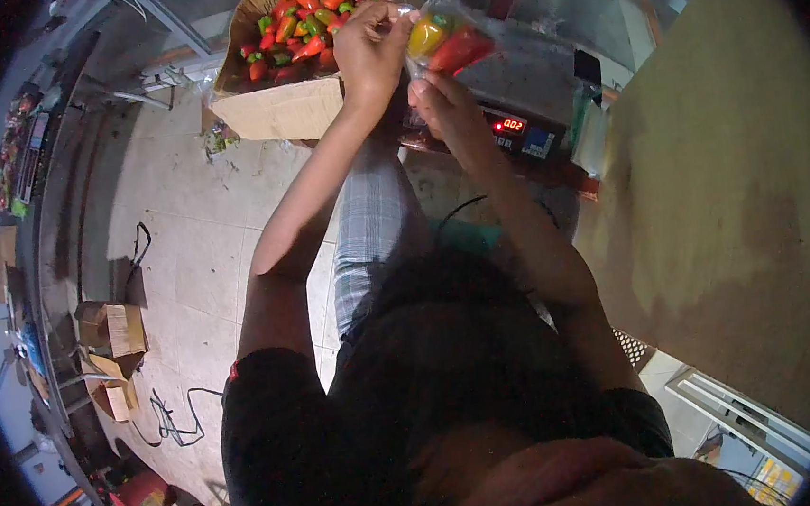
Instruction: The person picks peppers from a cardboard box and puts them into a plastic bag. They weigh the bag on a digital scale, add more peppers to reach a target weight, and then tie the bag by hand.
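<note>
Here, scale [532,74] and tiles [187,199] lie below bagged peppers [461,51].

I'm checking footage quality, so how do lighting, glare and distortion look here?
Head view: black fisheye surround, edges bowing near the rim; head view: tiled floor fairly bright, dark shirt sunk in shadow; head view: white highlights on the clear bag held by left hand and right hand, red scale display glowing.
</note>
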Available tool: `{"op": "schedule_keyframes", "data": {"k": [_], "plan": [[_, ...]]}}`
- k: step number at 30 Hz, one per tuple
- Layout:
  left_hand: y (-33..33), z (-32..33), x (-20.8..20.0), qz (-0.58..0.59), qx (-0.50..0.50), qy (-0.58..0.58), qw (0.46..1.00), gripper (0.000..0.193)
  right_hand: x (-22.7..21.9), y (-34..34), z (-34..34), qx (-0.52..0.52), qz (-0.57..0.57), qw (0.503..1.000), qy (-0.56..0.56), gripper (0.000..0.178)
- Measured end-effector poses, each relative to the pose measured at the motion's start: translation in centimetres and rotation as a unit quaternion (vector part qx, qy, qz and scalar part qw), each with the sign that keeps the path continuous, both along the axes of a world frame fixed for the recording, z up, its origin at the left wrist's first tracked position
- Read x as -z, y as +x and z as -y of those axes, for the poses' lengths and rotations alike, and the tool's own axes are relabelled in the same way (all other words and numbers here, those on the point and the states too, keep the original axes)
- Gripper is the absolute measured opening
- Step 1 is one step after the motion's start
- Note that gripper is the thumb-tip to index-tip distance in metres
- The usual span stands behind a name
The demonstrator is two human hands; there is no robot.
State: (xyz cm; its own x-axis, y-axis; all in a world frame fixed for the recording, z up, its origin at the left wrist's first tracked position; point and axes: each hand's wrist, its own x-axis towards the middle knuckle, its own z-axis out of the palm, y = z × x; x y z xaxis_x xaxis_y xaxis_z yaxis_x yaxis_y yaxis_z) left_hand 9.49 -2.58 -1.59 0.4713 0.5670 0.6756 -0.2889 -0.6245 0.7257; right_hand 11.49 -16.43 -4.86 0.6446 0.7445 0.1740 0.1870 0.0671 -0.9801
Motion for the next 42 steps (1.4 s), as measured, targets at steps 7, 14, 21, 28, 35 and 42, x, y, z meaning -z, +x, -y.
{"op": "schedule_keyframes", "data": {"k": [7, 14, 21, 28, 35, 42], "plan": [[-2.1, 0.8, 0.8, -0.108, 0.064, 0.032, 0.992, 0.008, -3.3, 1.2, 4.1, 0.110, 0.284, 0.948, -0.095, 0.023], [-5.6, 3.9, -4.7, -0.082, 0.210, 0.200, 0.954, 0.018, -4.1, 9.2, 4.5, -0.009, 0.306, 0.950, 0.061, 0.025], [-2.6, 5.8, -8.1, -0.047, 0.287, 0.170, 0.942, 0.018, -1.6, -1.5, 3.7, -0.027, -0.286, 0.946, 0.153, 0.027], [-2.2, 2.4, -2.5, -0.103, 0.099, 0.227, 0.963, 0.018, -2.3, -1.7, 5.8, -0.077, -0.395, 0.915, 0.023, 0.030], [-7.5, 5.7, -5.0, -0.084, 0.276, 0.156, 0.945, 0.019, -7.0, 6.5, 9.5, 0.022, 0.322, 0.943, -0.080, 0.026], [-4.0, 4.5, -5.9, -0.042, 0.205, 0.140, 0.968, 0.017, -0.5, -1.4, 2.9, -0.188, -0.433, 0.850, 0.233, 0.024]]}}
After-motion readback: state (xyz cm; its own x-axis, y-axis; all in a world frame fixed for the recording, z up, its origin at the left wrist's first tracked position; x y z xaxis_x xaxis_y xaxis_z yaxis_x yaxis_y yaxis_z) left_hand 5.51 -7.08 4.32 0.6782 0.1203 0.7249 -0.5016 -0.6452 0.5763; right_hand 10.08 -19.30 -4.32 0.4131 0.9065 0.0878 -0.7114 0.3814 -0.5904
